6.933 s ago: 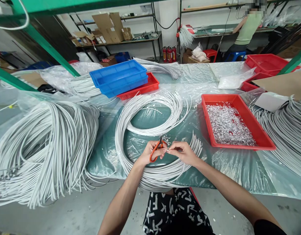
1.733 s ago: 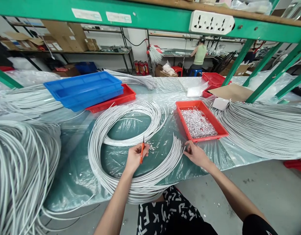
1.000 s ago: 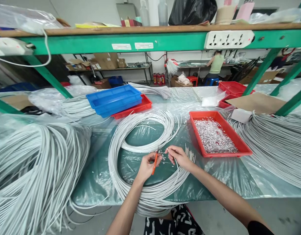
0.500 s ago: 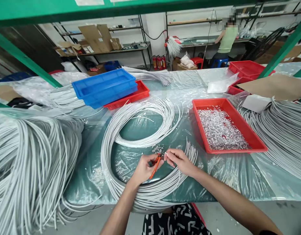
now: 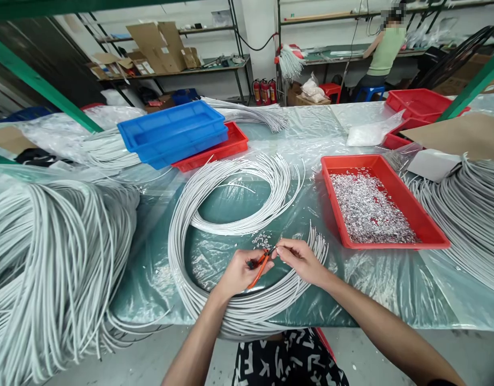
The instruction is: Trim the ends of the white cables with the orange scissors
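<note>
My left hand (image 5: pixel 238 272) is closed round a pair of small orange-handled pliers (image 5: pixel 257 274). Their dark jaws meet the fingertips of my right hand (image 5: pixel 302 260), which is pinched; what it holds is too small to make out. Both hands are over the lower part of a large coil of white-grey cables (image 5: pixel 180 279), and the cable ends (image 5: pixel 318 242) fan out just behind my right hand. Close beyond the pliers, a small scatter of shiny metal bits (image 5: pixel 261 239) lies on the plastic-covered table (image 5: pixel 343 289).
A red tray (image 5: pixel 427 233) with many tiny metal pieces stands to the right. Piles of grey cable lie at the left (image 5: pixel 66 257) and far right (image 5: pixel 480 214). Blue trays (image 5: pixel 172 128) rest partly on a red one (image 5: pixel 237 142). Another person (image 5: pixel 386 51) sits at a rear bench.
The view has tilted and shifted slightly. My left hand has turned the pliers a little, and their jaws are now closer against my right fingertips.
</note>
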A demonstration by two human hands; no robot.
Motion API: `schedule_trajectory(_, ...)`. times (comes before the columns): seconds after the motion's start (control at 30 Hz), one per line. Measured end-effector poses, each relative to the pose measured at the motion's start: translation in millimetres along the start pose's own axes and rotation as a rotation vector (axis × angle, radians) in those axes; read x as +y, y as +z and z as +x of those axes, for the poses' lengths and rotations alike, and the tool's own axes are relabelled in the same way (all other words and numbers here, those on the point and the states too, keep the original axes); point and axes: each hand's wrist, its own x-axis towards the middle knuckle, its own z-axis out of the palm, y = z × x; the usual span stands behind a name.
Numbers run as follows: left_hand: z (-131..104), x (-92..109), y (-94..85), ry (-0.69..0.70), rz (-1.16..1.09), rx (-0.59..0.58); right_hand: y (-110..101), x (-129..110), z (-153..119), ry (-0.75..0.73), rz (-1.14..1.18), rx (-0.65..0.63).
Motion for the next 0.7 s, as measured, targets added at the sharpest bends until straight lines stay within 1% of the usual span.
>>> schedule_trajectory(0.23, 0.0, 0.4, 0.2, 0.013, -0.004, 0.016, 0.2, -1.1, -1.4, 0.01, -0.056, 0.014)
schedule_trajectory(0.37, 0.7, 1.2, -0.1, 0.036, 0.014, 0.037, -0.1, 2.0, -0.7, 0.011, -0.038, 0.011)
schedule_trajectory(0.5, 1.6, 0.5, -0.1, 0.048, 0.022, 0.03, -0.6, 5.0, -0.8, 0.017, -0.005, 0.005)
schedule_trajectory(0.7, 2.1, 1.6, 0.1, 0.078, 0.047, 0.052, -0.4, 7.5, -2.4, 0.055, 0.052, -0.016)
